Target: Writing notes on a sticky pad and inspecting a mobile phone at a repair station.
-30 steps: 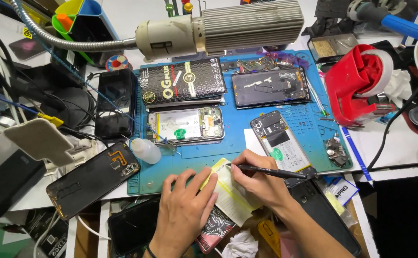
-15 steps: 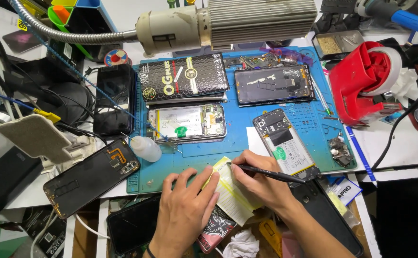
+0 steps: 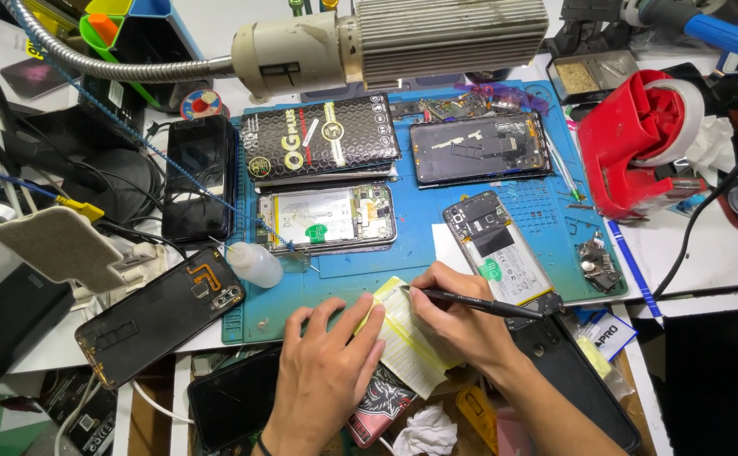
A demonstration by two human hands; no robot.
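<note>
My left hand (image 3: 325, 371) lies flat with fingers spread on the near edge of the blue work mat (image 3: 420, 253), pinning the left side of a pale yellow slip of paper (image 3: 407, 342). My right hand (image 3: 458, 317) grips a black pen (image 3: 479, 304), its tip resting on the upper part of that slip. Just right of the pen lies an opened phone (image 3: 500, 249) with its battery showing.
Another opened phone (image 3: 327, 219), a black packet (image 3: 322, 139) and a phone frame (image 3: 479, 148) lie further back on the mat. A small white bottle (image 3: 255, 263), a black back cover (image 3: 162, 317), a red tape dispenser (image 3: 639, 148) and a lamp head (image 3: 403, 42) surround them.
Both hands stay in about the same place on the slip, and the pen tip has barely shifted. The camera view has drifted slightly.
</note>
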